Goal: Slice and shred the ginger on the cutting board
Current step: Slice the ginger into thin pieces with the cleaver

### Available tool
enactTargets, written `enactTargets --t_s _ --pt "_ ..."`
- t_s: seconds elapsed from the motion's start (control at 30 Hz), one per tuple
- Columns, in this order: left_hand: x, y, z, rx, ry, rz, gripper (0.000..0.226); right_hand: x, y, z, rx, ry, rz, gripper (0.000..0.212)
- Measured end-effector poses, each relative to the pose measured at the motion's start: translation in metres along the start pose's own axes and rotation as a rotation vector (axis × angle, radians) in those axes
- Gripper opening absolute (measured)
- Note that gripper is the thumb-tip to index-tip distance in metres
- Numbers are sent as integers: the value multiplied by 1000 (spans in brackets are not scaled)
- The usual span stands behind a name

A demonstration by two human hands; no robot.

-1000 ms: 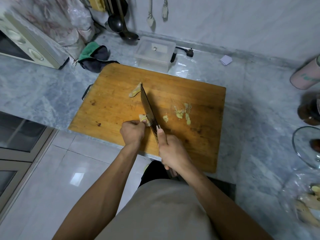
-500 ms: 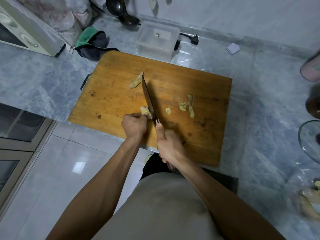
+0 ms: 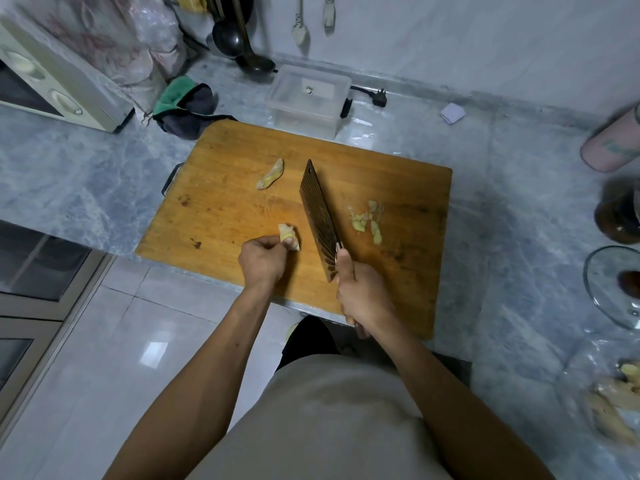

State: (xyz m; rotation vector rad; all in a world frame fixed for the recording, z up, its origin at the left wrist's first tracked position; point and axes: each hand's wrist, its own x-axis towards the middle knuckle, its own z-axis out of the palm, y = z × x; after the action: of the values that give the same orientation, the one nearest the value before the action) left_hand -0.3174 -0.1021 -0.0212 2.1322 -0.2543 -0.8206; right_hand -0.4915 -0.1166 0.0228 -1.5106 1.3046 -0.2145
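A wooden cutting board (image 3: 225, 216) lies on the grey marble counter. My left hand (image 3: 264, 261) pinches a small ginger piece (image 3: 288, 235) at the board's near middle. My right hand (image 3: 362, 292) grips the handle of a dark cleaver (image 3: 320, 216), whose blade is tilted with its flat side showing, a short gap to the right of the held ginger. A second ginger piece (image 3: 270, 174) lies alone farther back on the board. Several cut ginger slices (image 3: 367, 221) lie to the right of the blade.
A clear plastic box (image 3: 308, 98) and a green-and-dark cloth (image 3: 187, 105) sit behind the board. A microwave (image 3: 52, 88) stands far left. At the right are a pink cup (image 3: 613, 147), a glass lid (image 3: 613, 285) and more ginger in a bag (image 3: 616, 403).
The cleaver has moved right, away from the held ginger, and its blade has tilted so the flat side shows. My left hand still holds the ginger piece.
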Motion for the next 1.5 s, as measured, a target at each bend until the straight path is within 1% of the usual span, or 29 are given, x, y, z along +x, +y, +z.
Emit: enactTargets --t_s 0.07,0.2,0.33,0.4,0.5,0.6,0.7,0.83,0.87,1.0,1.17,1.27,1.33,1.5 --pt "2 -1 -3 15 -32 18 17 -1 4 -9 -2 28 8 62" --pt "8 -2 -8 67 -115 68 5 -5 6 -22 -50 83 -19 63" --pt "12 0 -9 105 -168 64 15 -9 3 -25 -54 48 -30 61" --pt "8 3 -7 104 -160 91 6 -10 -1 -22 -68 26 -40 59" --pt "-1 2 -3 138 -83 198 26 -9 -4 -18 -82 -3 -56 59" --pt "-11 0 -1 181 0 370 22 -8 -2 -20 -67 -21 -38 57" --pt "-15 -2 2 251 15 464 22 -8 -2 -24 -41 -44 -20 56" --pt "-16 -3 4 295 -15 515 38 -9 -4 -27 -53 -59 -36 50" --pt "-15 -3 4 315 -25 526 38 -9 -4 -28 -49 -63 -43 49" --pt "-12 3 1 416 -64 590 32 -10 -2 -33 -36 -72 -41 50" --pt "-8 2 -7 551 -126 694 35 -13 -8 -29 -23 -66 -51 56" --pt "-9 2 -7 596 -126 743 34 -14 -14 -24 -73 -63 -77 58" --pt "-10 3 -6 614 -116 754 28 -15 -18 -22 -89 -63 -81 57" --pt "-12 9 -1 647 -90 767 18 -15 -20 -23 -11 -64 -36 54"
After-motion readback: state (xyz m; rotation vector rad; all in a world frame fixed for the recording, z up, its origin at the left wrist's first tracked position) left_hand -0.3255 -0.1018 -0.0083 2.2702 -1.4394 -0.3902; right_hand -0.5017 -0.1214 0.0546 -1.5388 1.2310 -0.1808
